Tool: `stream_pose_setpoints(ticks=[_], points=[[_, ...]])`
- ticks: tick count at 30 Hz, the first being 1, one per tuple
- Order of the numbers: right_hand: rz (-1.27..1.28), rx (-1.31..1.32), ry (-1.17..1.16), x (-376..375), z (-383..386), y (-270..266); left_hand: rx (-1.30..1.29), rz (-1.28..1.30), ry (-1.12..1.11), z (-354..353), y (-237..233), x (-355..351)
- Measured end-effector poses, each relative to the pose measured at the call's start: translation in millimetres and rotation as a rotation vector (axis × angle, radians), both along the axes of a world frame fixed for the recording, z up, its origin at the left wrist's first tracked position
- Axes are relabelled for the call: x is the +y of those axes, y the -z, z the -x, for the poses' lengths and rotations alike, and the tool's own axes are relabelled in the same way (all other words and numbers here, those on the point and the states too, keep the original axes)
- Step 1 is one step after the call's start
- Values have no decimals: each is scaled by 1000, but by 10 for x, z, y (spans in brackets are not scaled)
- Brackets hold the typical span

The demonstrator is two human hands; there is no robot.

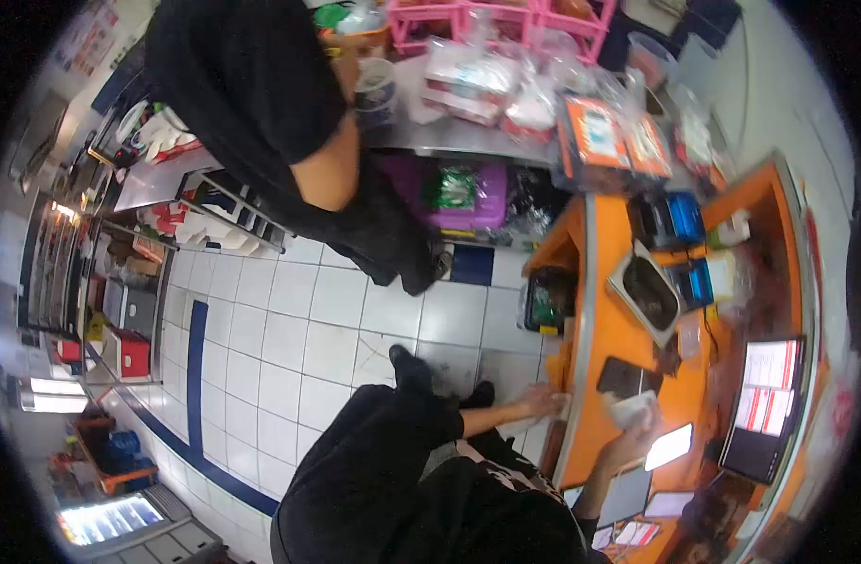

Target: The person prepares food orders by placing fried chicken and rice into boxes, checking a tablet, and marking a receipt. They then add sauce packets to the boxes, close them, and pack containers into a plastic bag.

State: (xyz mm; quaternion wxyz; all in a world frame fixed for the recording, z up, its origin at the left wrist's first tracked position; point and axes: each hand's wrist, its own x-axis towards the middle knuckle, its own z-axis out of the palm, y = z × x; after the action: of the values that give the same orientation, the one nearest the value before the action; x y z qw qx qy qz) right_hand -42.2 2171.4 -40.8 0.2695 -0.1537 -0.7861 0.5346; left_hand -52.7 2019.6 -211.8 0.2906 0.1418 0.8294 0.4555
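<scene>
My left hand (543,402), at the end of a bare forearm, is smeared by motion right at the front edge of the orange counter (590,348). Further over the counter my right hand (643,425) holds a small white thing (628,410), blurred, perhaps paper or cloth. Just beyond it lies a dark flat device (630,378). A phone with a bright screen (670,446) is close by my right hand. Papers and a grey tablet-like panel (628,493) lie nearer my body.
A person in black (261,94) stands at the steel worktable (411,141), which carries bagged goods and pink baskets (505,28). On the counter are a metal pan (645,291), blue-black machines (670,221) and a monitor (764,395). White floor tiles (280,329) extend to the left.
</scene>
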Motion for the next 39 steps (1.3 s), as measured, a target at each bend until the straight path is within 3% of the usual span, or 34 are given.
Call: stream_pose_setpoints(ticks=[2,3,4,7,9,11,12,13,14,15,17,19,20,22,24,27,28,29,30,31,32,33,35,36,39], points=[[-83,9,-249,-701,176,-18,-53,-37,44,-32,257,-192],[-129,-25,-408,-1074,253,69,-32,-206,-45,-62,424,-358],[-179,-55,-577,-1483,306,143,0,-374,-142,-67,538,-601],[-106,-175,-1052,-2911,359,-138,12,-534,-643,-320,457,-1834],[-94,-208,-1311,-3752,335,-126,52,-413,-772,-649,167,-2973],[-93,-166,-1467,-4606,376,-23,158,-133,-1036,-1046,273,-3957],[-93,-149,-1534,-5040,402,-11,-10,39,-1298,-1179,-313,-4401],[-228,-171,-1578,-5508,464,-74,261,-70,-1477,-1448,-197,-4773],[-204,-25,-1640,-5982,535,-48,218,-267,-1741,-1606,-249,-5065],[-250,19,-1710,-6387,726,212,330,71,-1706,-1808,-347,-5447],[-99,-112,-1663,-7295,913,84,426,125,-1855,-2138,-491,-5976],[-100,-120,-1631,-8057,1474,418,455,108,-1993,-2319,-917,-6412],[7,-284,-1474,-8325,1660,337,425,45,-2083,-2382,-1017,-6603],[-47,-358,-1243,-8728,2342,490,346,21,-2225,-2526,-1081,-6957],[-146,-246,-1068,-8994,2674,817,296,105,-2326,-2650,-1039,-7378],[34,-99,-830,-9687,2254,1071,444,64,-2421,-2800,-741,-8177],[-180,-30,-876,-9921,2009,1420,491,-100,-2487,-2806,-718,-8488],[-141,-418,-995,-10252,1438,1196,466,-14,-2468,-2837,-721,-8819],[-204,-459,-1148,-10647,1014,1323,458,91,-2466,-2893,-750,-9205],[-59,-476,-1238,-11104,511,1441,454,227,-2485,-3022,-793,-9605],[-97,-500,-1430,-11594,61,1305,591,99,-2709,-3055,-722,-9980],[-141,-489,-1639,-12201,-308,1094,675,14,-2656,-3174,-903,-10392],[35,-360,-1919,-13445,-1013,604,490,148,-2637,-3498,-1350,-11193],[126,-287,-2040,-14004,-1335,342,544,124,-2695,-3685,-1476,-11581],[186,64,-2150,-15610,-2069,-477,702,8,-2824,-4126,-1734,-12555]])
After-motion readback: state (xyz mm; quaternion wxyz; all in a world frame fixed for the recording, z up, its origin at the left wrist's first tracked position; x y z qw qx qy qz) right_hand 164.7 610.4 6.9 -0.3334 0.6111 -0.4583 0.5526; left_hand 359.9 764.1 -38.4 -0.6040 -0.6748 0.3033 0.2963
